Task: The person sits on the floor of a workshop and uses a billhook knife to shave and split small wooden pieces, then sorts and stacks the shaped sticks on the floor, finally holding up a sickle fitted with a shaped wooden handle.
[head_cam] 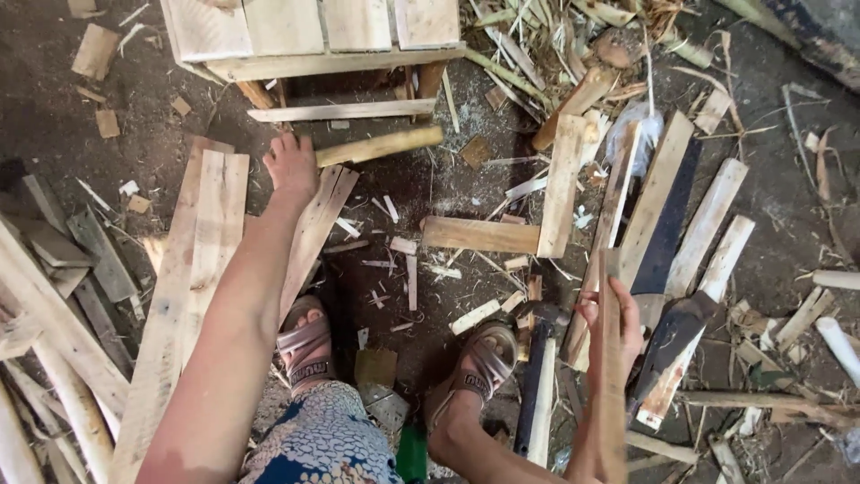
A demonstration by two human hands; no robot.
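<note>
My left hand [291, 166] reaches, fingers spread and empty, toward a round wooden stick [379, 145] at upper centre; my right hand [614, 318] grips a thin slat [612, 394] upright. Closing on the stick seems next.

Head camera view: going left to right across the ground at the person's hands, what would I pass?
Long planks → left hand → round wooden stick → flat board → hammer → right hand holding a wooden strip → dark blade.

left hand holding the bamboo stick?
No: the left hand rests on a flat plank, beside the bamboo stick but not gripping it.
</note>
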